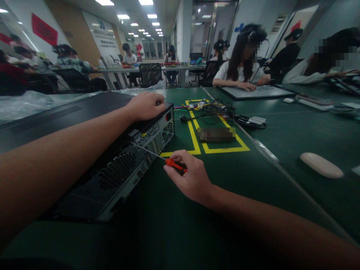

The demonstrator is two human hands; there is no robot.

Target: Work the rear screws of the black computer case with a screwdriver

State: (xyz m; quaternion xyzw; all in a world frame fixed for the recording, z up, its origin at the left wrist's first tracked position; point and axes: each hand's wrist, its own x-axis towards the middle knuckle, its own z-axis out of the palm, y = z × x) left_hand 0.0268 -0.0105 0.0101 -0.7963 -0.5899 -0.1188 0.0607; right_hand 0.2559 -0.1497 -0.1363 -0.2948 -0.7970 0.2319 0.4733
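Observation:
A black desktop computer case point(92, 195) lies on its side at the left, its rear panel with vents and ports turned toward the right. My left hand point(147, 105) rests on the top edge of the case near the power supply end, its fingers curled over the edge and partly hidden. My right hand point(191, 174) is closed round the orange and black handle of a screwdriver point(173, 163). The screwdriver's long thin shaft points left, and its tip is at the rear panel, near the expansion slots. Whether the tip sits in a screw is too small to tell.
Yellow tape point(227, 150) marks boxes on the green table point(242, 195). Black cables point(216, 108) and a blurred dark object point(216, 134) lie there. A pale computer mouse point(321, 165) is at the right. Clear plastic wrap point(33, 103) lies behind the case. A person point(244, 63) works across the table.

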